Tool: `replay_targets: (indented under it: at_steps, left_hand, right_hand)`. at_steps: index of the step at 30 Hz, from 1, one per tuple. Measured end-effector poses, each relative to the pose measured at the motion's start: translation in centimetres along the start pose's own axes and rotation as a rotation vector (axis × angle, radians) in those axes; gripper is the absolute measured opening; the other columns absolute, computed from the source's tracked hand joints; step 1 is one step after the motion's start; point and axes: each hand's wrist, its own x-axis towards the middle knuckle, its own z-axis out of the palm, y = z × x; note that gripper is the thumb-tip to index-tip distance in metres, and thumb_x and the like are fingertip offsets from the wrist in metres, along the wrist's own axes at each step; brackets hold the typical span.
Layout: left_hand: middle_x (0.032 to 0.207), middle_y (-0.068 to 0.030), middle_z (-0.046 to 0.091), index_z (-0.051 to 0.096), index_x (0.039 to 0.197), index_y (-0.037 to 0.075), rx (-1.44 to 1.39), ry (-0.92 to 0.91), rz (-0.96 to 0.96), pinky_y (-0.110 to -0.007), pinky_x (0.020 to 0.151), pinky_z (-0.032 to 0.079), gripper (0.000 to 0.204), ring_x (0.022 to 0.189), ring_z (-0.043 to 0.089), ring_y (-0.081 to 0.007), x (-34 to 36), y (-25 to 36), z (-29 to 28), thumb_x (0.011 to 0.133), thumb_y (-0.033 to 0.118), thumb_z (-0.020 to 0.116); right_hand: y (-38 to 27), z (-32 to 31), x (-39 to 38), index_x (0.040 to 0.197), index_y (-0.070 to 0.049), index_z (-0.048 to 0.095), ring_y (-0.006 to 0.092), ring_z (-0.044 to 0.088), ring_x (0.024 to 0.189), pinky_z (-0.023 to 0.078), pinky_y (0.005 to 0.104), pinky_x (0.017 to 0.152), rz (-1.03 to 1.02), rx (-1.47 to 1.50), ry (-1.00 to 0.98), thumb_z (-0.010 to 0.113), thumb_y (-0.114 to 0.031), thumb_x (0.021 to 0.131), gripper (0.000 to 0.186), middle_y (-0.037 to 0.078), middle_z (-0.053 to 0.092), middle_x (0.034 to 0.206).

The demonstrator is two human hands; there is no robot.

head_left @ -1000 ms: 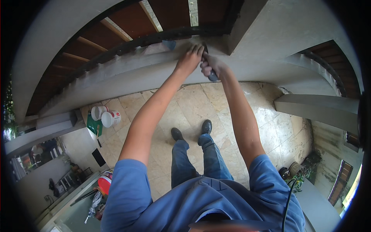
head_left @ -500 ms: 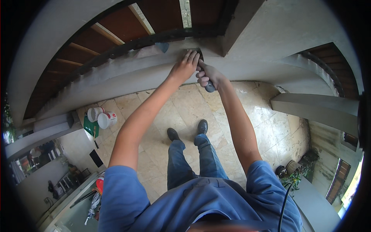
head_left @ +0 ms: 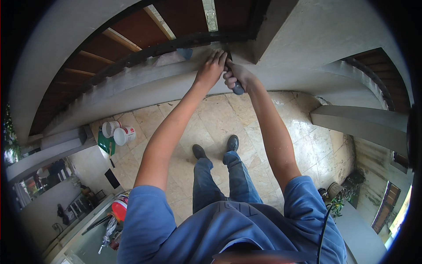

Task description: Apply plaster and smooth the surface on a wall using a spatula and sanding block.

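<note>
My right hand (head_left: 239, 76) is wrapped round the dark, rounded handle (head_left: 238, 88) of a hand tool that looks like a scraper. The tool's front end points away from me, at the ledge (head_left: 200, 65) atop the low grey wall. Most of its blade is hidden by my hands. My left hand (head_left: 212, 67) lies beside it with fingers stretched forward, fingertips against the tool's front end or the ledge; which of these I cannot tell. Left of my hands, a crumpled pale sheet with a bluish piece (head_left: 185, 53) rests on the ledge.
Brown slats (head_left: 184, 22) in a dark frame rise behind the ledge, and a grey pillar (head_left: 281, 35) adjoins it on the right. Two white buckets (head_left: 124, 135) stand by a green board (head_left: 104, 141) on the tiled floor (head_left: 176, 119). Potted plants (head_left: 336, 193) are at right.
Both hands have shifted slightly forward over the ledge, and the tool's handle has gone with them. The buckets and floor appear a little shifted in the view.
</note>
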Motion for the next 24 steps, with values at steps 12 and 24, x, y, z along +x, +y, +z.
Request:
replay_targets:
  at_steps: [12, 24]
  left_hand:
    - [0.118, -0.0186, 0.051, 0.046, 0.116, -0.004, 0.127, -0.030, 0.150, -0.035, 0.094, 0.041, 0.044, 0.113, 0.047, -0.0321, -1.7, 2.4, 1.0, 0.074, 0.007, 0.053]
    - [0.115, -0.0183, 0.052, 0.049, 0.111, -0.005, 0.139, 0.022, 0.035, -0.034, 0.092, 0.042, 0.039, 0.111, 0.049, -0.0317, 1.4, 2.5, 1.7, 0.075, 0.009, 0.051]
  right_hand:
    - [3.0, -0.5, -3.3, 0.073, -0.015, 0.036, 0.0038, 0.021, 0.035, 0.018, 0.0187, 0.032, -0.051, -0.089, 0.125, 0.027, -0.045, 0.094, 0.038, -0.006, 0.029, 0.050]
    - [-0.3, -2.1, -2.5, 0.075, -0.012, 0.035, 0.0039, 0.022, 0.036, 0.020, 0.0183, 0.032, 0.008, -0.127, 0.127, 0.024, -0.045, 0.094, 0.039, -0.006, 0.029, 0.051]
